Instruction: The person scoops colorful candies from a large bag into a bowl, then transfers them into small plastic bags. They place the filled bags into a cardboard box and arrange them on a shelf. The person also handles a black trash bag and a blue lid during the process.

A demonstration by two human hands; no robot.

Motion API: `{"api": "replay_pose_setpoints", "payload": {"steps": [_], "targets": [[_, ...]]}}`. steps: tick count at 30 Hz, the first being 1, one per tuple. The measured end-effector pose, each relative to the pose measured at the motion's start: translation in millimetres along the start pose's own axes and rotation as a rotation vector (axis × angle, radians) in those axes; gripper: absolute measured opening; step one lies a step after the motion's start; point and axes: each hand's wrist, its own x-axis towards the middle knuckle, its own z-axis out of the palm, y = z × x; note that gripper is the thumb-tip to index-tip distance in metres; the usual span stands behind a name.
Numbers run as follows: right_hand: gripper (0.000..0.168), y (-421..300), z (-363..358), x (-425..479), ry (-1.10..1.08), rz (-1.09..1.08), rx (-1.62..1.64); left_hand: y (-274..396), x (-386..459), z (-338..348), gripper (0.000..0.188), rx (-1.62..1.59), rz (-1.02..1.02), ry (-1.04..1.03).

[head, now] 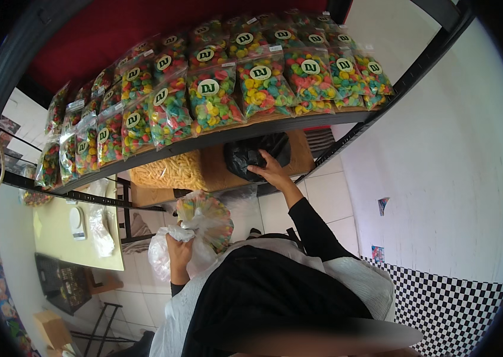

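Note:
My left hand (pixel 181 247) grips the gathered neck of a clear plastic bag (pixel 204 227) full of multicoloured snack pieces. The bag hangs in front of me, its loose white-looking top bunched over my fist. On the lower wooden shelf lies a black plastic bag (pixel 238 158), crumpled and bulging. My right hand (pixel 271 169) reaches over its near right side, thumb and forefinger apart on the plastic. Whether those fingers pinch the plastic cannot be made out. Left of the black bag, a clear pack of yellowish stick-shaped snacks (pixel 169 172) rests on the same shelf.
Above, a black metal rack's upper shelf (pixel 233 127) bears rows of labelled snack pouches (pixel 260 85). A pale table (pixel 55 232) at left carries a small white scale (pixel 77 223) and plastic bags (pixel 102 232). Below stands a dark crate (pixel 61 283). A white wall (pixel 434 169) borders the right.

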Motion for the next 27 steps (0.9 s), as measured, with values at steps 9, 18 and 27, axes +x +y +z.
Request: {"api": "replay_pose_setpoints", "payload": {"steps": [9, 18, 27], "targets": [[0.053, 27, -80, -4, 0.269, -0.046, 0.052, -50, -15, -14, 0.035, 0.154, -0.128, -0.002], [0.035, 28, -102, 1, 0.462, 0.007, -0.061, -38, -7, -13, 0.031, 0.086, -0.131, -0.034], [0.056, 13, -54, 10, -0.06, 0.101, -0.209, -31, -5, -14, 0.021, 0.445, 0.259, -0.01]]}}
